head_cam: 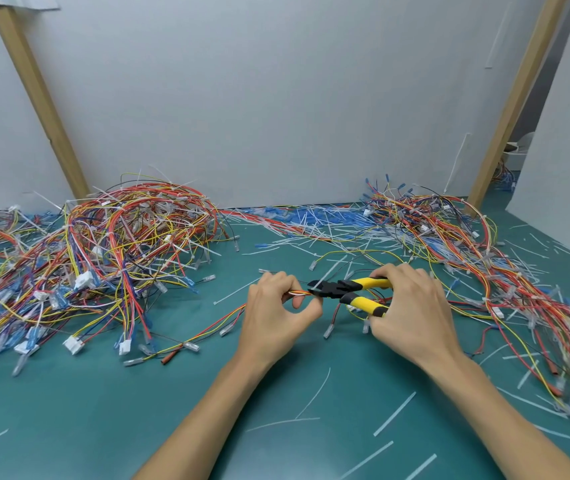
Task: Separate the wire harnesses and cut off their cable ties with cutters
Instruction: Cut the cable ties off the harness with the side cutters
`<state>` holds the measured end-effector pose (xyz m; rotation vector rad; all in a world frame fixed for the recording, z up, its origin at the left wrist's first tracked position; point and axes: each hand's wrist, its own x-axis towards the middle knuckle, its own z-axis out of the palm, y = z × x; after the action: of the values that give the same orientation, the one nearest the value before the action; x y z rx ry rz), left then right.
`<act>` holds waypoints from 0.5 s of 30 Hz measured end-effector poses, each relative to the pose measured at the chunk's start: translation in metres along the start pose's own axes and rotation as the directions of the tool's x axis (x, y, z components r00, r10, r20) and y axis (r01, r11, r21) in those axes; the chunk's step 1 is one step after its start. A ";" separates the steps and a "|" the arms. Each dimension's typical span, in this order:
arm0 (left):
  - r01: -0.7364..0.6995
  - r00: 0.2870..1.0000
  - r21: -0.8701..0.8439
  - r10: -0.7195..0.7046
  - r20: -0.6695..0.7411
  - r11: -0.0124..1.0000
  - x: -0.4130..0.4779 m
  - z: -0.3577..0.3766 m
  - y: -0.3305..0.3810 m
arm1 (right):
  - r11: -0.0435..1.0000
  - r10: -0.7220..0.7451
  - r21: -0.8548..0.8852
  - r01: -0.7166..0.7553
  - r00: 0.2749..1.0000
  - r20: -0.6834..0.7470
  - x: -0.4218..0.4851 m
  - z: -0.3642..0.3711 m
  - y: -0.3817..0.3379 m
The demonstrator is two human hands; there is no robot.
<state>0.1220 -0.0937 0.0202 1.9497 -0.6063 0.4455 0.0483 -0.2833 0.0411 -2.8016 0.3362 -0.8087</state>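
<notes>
While the left hand (pixel 278 306) pinches the harness (pixel 299 293) taut mid-table, the right hand (pixel 411 306), gripping the cutters (pixel 342 291), should nip only the tie.

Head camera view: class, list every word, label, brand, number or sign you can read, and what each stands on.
No text can be read.
The cutters in the right hand: no brand visible on the yellow handles.
The white connectors: any marking too small and blurred.
The wire harness in the left hand: no label.

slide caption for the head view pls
Left hand pinches a wire harness while right hand holds yellow cutters against it.
</notes>
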 end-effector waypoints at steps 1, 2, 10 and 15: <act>-0.022 1.000 0.012 0.022 0.014 1.000 0.000 0.000 0.000 | 1.000 -0.007 -0.016 0.007 1.000 0.005 0.000 0.000 0.000; -0.037 0.999 0.019 0.036 0.022 0.999 0.000 0.000 0.000 | 0.999 -0.014 -0.030 0.014 1.000 0.009 0.000 0.000 0.000; 0.015 1.000 -0.017 -0.015 0.012 1.000 0.000 0.002 -0.004 | 0.997 -0.036 -0.066 0.042 0.995 0.098 0.002 -0.004 0.007; -0.053 0.997 0.054 0.050 0.055 0.997 -0.001 0.000 -0.005 | 0.993 -0.065 -0.085 0.077 0.989 0.137 0.004 -0.005 0.011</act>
<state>0.1244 -0.0918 0.0156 2.0080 -0.6863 0.4476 0.0469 -0.2953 0.0448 -2.9482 0.2579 -0.6303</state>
